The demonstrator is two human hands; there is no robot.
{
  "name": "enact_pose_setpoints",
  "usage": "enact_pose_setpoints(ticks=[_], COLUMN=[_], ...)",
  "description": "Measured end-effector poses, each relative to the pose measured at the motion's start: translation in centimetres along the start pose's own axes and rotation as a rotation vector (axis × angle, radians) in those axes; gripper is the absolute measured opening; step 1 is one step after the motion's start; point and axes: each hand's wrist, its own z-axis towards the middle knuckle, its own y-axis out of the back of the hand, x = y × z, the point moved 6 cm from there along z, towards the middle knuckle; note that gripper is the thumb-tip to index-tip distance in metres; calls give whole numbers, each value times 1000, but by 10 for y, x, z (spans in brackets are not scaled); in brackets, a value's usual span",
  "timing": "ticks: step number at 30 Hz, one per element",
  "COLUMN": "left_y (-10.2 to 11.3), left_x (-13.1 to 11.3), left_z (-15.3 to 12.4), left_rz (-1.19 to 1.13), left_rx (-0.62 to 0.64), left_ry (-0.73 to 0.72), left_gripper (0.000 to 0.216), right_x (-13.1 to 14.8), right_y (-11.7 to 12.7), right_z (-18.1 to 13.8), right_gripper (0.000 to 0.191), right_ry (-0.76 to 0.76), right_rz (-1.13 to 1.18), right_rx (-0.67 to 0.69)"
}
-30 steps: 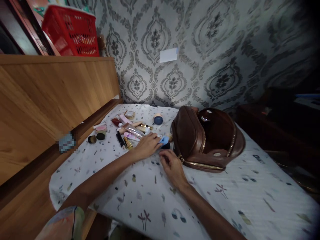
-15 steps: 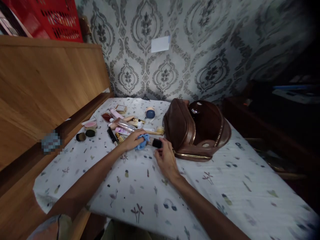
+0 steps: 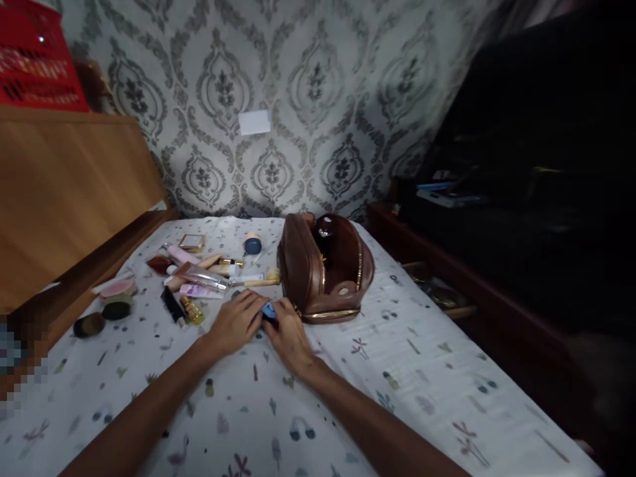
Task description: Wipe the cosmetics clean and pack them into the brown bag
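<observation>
My left hand (image 3: 237,322) and my right hand (image 3: 287,333) meet on the patterned sheet (image 3: 397,371), fingers curled together around a small blue cloth (image 3: 268,310). Only a corner of the cloth shows between them; a dark brush seen earlier is hidden under the fingers. Just to the right stands an open brown leather bag (image 3: 322,268) with a gold zip. Left of my hands lies a scatter of cosmetics (image 3: 199,278): tubes, a gold lipstick, a black stick, compacts.
A wooden headboard (image 3: 64,192) runs along the left, with a red basket (image 3: 34,66) on top. A blue-lidded jar (image 3: 253,244) sits near the patterned wall. Dark furniture (image 3: 497,218) stands to the right of the bed.
The view swung right. My right hand closed in on the left, and both now cover the blue cloth and the dark brush that showed between them before.
</observation>
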Motion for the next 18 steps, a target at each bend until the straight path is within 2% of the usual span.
enact_pose_setpoints(ticks=[9, 13, 18], left_y=[3, 1, 0], left_x=[50, 57, 64], left_z=[-1, 0, -4], left_rz=[-53, -139, -280], left_rx=[-18, -23, -107], left_ry=[253, 289, 374], left_gripper=[28, 29, 32], right_x=[5, 9, 17], right_y=[3, 6, 11], right_z=[-2, -1, 0], right_gripper=[30, 25, 22], right_ry=[-25, -50, -76], right_rz=[41, 45, -14], right_rx=[33, 82, 133])
